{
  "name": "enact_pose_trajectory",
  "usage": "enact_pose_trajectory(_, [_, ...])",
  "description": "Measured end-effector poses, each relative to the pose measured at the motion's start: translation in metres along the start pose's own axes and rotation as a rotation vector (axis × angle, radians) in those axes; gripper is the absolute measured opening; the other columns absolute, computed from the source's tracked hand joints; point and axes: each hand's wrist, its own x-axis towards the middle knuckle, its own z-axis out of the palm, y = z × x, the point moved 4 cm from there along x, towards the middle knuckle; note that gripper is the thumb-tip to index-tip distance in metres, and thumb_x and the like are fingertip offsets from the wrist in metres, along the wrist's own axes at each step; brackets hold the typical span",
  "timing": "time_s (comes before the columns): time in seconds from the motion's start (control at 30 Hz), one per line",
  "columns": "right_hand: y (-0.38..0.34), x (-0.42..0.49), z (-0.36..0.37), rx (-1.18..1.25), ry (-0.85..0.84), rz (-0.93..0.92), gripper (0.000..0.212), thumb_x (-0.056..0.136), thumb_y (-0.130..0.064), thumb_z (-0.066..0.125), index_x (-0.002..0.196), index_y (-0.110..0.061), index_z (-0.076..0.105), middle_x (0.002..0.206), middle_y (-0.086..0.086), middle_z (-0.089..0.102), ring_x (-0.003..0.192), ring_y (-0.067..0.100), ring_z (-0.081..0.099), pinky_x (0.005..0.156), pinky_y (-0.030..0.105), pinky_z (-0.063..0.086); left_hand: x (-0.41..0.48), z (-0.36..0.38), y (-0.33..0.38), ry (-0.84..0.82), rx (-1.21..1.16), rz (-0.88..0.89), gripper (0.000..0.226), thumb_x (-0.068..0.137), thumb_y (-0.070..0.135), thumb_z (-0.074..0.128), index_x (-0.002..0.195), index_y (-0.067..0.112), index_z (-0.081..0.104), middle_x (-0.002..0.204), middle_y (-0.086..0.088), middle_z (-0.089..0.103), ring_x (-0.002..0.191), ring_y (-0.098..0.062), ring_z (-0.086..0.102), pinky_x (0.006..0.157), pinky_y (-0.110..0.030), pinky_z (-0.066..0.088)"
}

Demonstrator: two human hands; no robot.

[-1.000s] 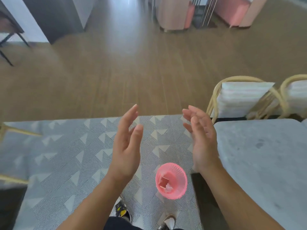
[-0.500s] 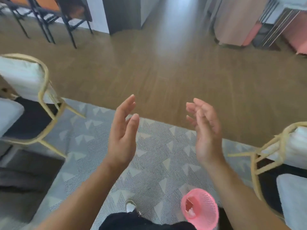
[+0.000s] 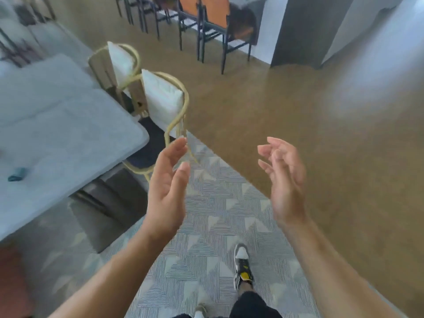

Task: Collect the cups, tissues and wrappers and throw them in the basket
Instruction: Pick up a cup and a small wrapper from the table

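My left hand (image 3: 168, 189) and my right hand (image 3: 284, 180) are raised in front of me over the patterned rug, palms facing each other, fingers apart, nothing in either. A small teal crumpled item (image 3: 17, 174) lies on the grey table (image 3: 68, 138) at the left; what it is cannot be told. The pink basket is out of view.
Two gold-framed chairs with white cushions (image 3: 160, 99) stand at the table's far side, close to my left hand. Black and orange chairs (image 3: 213, 21) line the back wall. A grey patterned rug (image 3: 218, 226) lies underfoot, wooden floor (image 3: 321, 111) to the right. My shoe (image 3: 243, 267) shows below.
The view has swung left: the pink basket has left the frame and the grey table with its chairs has come in at the left. Both hands keep the same raised, empty pose.
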Motion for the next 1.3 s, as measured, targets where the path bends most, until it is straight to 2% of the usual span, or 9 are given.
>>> enact_pose_trajectory(0.17, [0.019,0.087,0.056,0.035,-0.246,0.005,0.049,0.095,-0.055,0.052,0.132,-0.025,0.061,0.121,-0.005,0.069,0.123,0.017,0.064,0.108,0.048,0.052,0.056,-0.013,-0.010,0.212,0.057,0.010,0.048,0.097,0.042,0.050,0.142,0.025,0.054,0.147,0.007,0.060,0.143,-0.016,0.052,0.119,-0.059,0.041])
enact_pose_trajectory(0.3, [0.026,0.142,0.099,0.079,-0.436,0.000,0.043,0.095,-0.055,0.052,0.128,-0.030,0.062,0.119,-0.009,0.070,0.124,0.017,0.063,0.110,0.051,0.049,0.084,-0.021,-0.011,0.383,0.103,0.021,0.043,0.097,0.042,0.049,0.138,0.031,0.056,0.145,0.010,0.062,0.142,-0.016,0.053,0.119,-0.058,0.042])
enact_pose_trajectory(0.5, [0.033,0.179,0.181,0.165,-0.678,0.019,0.054,0.093,-0.055,0.054,0.130,-0.016,0.061,0.114,-0.010,0.070,0.121,0.019,0.063,0.110,0.050,0.049,0.088,-0.056,-0.013,0.627,0.139,0.010,0.043,0.096,0.041,0.051,0.137,0.030,0.057,0.143,0.011,0.063,0.141,-0.017,0.054,0.119,-0.060,0.040])
enact_pose_trajectory(0.7, [0.041,0.159,0.277,0.221,-0.913,0.084,0.042,0.093,-0.055,0.055,0.125,-0.028,0.063,0.118,-0.006,0.069,0.125,0.018,0.063,0.115,0.055,0.045,0.071,-0.113,-0.008,0.865,0.145,0.022,0.045,0.094,0.042,0.053,0.136,0.028,0.057,0.142,0.012,0.064,0.142,-0.016,0.053,0.121,-0.060,0.038])
enact_pose_trajectory(0.9, [0.043,0.121,0.367,0.224,-1.062,0.083,0.046,0.092,-0.057,0.054,0.126,-0.027,0.061,0.113,-0.015,0.070,0.123,0.016,0.064,0.115,0.055,0.045,0.052,-0.183,-0.006,1.034,0.232,0.044,0.048,0.095,0.041,0.051,0.139,0.022,0.055,0.143,0.008,0.062,0.140,-0.017,0.055,0.118,-0.060,0.041])
enact_pose_trajectory(1.03, [0.043,0.099,0.430,0.219,-1.107,0.083,0.048,0.091,-0.064,0.058,0.125,-0.031,0.061,0.114,-0.016,0.070,0.123,0.015,0.063,0.115,0.055,0.045,0.049,-0.237,-0.011,1.079,0.233,0.046,0.048,0.095,0.042,0.052,0.139,0.024,0.056,0.143,0.012,0.063,0.140,-0.016,0.055,0.118,-0.059,0.042])
enact_pose_trajectory(1.2, [0.042,0.063,0.514,0.190,-1.131,0.079,0.043,0.092,-0.061,0.054,0.124,-0.034,0.061,0.115,-0.015,0.071,0.123,0.014,0.064,0.113,0.052,0.047,0.042,-0.320,-0.014,1.077,0.256,0.035,0.051,0.096,0.042,0.052,0.143,0.020,0.055,0.144,0.012,0.062,0.142,-0.018,0.053,0.118,-0.058,0.043])
enact_pose_trajectory(1.23, [0.042,0.054,0.530,0.185,-1.136,0.078,0.042,0.092,-0.060,0.054,0.125,-0.035,0.061,0.115,-0.014,0.070,0.123,0.014,0.064,0.113,0.051,0.047,0.040,-0.337,-0.013,1.073,0.267,0.035,0.052,0.097,0.041,0.052,0.143,0.018,0.054,0.145,0.012,0.061,0.142,-0.018,0.053,0.117,-0.056,0.044])
enact_pose_trajectory(1.3, [0.044,0.034,0.560,0.178,-1.145,0.085,0.042,0.092,-0.059,0.054,0.125,-0.033,0.061,0.115,-0.013,0.070,0.122,0.011,0.064,0.113,0.047,0.049,0.037,-0.372,-0.014,1.075,0.252,0.030,0.054,0.096,0.041,0.052,0.144,0.017,0.054,0.143,0.013,0.062,0.135,-0.007,0.058,0.110,-0.041,0.052])
